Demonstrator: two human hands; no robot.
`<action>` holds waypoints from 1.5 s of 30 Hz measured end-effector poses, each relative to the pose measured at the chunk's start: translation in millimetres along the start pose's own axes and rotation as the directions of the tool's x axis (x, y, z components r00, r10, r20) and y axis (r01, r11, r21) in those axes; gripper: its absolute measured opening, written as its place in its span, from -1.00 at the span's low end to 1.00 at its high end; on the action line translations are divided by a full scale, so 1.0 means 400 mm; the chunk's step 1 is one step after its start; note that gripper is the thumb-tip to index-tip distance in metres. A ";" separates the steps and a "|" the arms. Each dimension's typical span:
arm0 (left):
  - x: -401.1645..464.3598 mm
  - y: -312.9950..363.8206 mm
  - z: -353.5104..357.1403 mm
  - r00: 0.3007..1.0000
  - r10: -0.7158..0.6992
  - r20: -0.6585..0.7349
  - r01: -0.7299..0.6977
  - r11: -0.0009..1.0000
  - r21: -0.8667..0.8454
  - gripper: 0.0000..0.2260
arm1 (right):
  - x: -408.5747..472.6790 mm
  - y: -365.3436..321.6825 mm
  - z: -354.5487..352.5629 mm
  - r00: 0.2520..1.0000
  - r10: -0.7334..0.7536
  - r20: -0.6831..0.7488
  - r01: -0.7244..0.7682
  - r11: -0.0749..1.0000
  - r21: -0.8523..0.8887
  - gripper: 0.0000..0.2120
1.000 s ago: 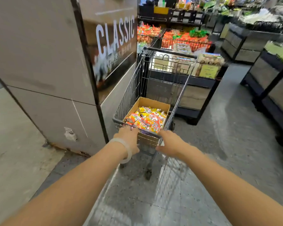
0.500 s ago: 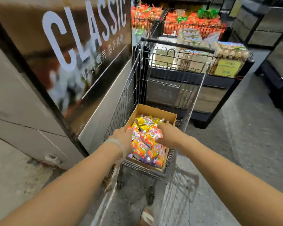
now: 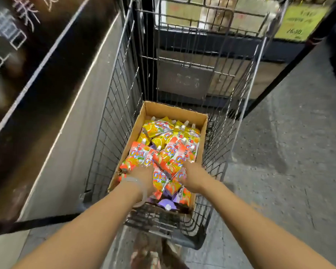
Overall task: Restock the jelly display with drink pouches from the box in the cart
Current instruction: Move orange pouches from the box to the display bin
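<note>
While the open brown cardboard box point(image 3: 175, 113) sits in the grey wire shopping cart point(image 3: 122, 98), both hands reach into its heap of orange and yellow spouted drink pouches point(image 3: 163, 150), the left hand point(image 3: 144, 174) and right hand point(image 3: 192, 176) buried among them, grip unclear.

Even indoor store light, motion blur across the wall sign point(image 3: 17, 61) and yellow price tag point(image 3: 297, 20), wide-angle bowing at the edges, sharpest on the drink pouches point(image 3: 163, 150)
</note>
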State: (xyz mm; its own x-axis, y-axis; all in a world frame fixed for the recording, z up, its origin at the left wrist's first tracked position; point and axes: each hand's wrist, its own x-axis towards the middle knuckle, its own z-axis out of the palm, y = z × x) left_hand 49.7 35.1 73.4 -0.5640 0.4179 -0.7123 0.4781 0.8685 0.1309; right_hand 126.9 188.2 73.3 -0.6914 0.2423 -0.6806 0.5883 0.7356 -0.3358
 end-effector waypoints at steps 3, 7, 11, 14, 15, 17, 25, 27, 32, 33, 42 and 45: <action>0.110 0.012 0.049 0.997 0.035 0.071 -0.032 0.998 -0.051 -0.45 | 0.087 0.023 0.067 0.993 0.111 0.028 -0.113 0.985 0.128 -0.57; 0.236 0.037 0.130 0.984 0.148 0.100 -0.140 0.987 -0.077 -0.57 | 0.189 0.039 0.159 0.972 0.230 0.057 -0.236 0.923 0.303 -0.33; 0.306 0.077 0.195 0.981 0.175 0.082 -0.155 0.965 -0.211 -0.74 | 0.247 0.070 0.217 0.944 0.320 0.082 -0.324 0.853 0.409 -0.42; 0.331 0.097 0.229 0.986 0.157 0.064 -0.132 0.949 -0.288 -0.74 | 0.269 0.089 0.240 0.893 0.436 0.108 -0.433 0.772 0.466 -0.40; 0.338 0.099 0.236 0.986 0.152 0.069 -0.128 0.954 -0.273 -0.75 | 0.276 0.093 0.250 0.883 0.456 0.115 -0.449 0.746 0.492 -0.37; 0.348 0.095 0.237 0.988 0.134 0.073 -0.114 0.965 -0.236 -0.81 | 0.280 0.091 0.256 0.870 0.481 0.111 -0.464 0.721 0.515 -0.35; 0.319 -0.038 0.162 0.997 0.067 0.029 -0.044 0.872 -0.487 -0.93 | 0.265 0.060 0.258 0.853 0.521 0.029 -0.476 0.755 0.450 -0.69; 0.309 -0.083 0.167 0.999 0.038 0.035 -0.009 0.793 -0.609 -0.85 | 0.265 0.058 0.268 0.847 0.530 -0.049 -0.447 0.758 0.474 -0.74; 0.299 -0.167 0.179 0.993 -0.116 0.033 0.104 0.685 -0.721 -0.89 | 0.296 0.075 0.310 0.823 0.547 -0.153 -0.424 0.770 0.476 -0.76; 0.299 -0.178 0.177 0.986 -0.156 0.049 0.141 0.655 -0.743 -0.91 | 0.300 0.077 0.314 0.819 0.552 -0.158 -0.440 0.781 0.443 -0.72; 0.309 -0.177 0.150 0.969 -0.178 0.173 0.247 0.616 -0.748 -0.59 | 0.310 0.072 0.320 0.862 0.486 -0.141 -0.453 0.865 0.215 -0.44; 0.302 -0.169 0.143 0.964 -0.203 0.172 0.262 0.623 -0.737 -0.59 | 0.308 0.072 0.308 0.877 0.468 -0.107 -0.430 0.866 0.256 -0.31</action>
State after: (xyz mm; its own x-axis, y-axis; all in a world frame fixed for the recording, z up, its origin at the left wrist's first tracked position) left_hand -12.3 11.8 -60.8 -0.5249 0.1808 -0.8317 -0.3463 0.8473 0.4027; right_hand 110.5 161.2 -100.4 -0.3764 0.6241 -0.6848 0.9141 0.3703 -0.1649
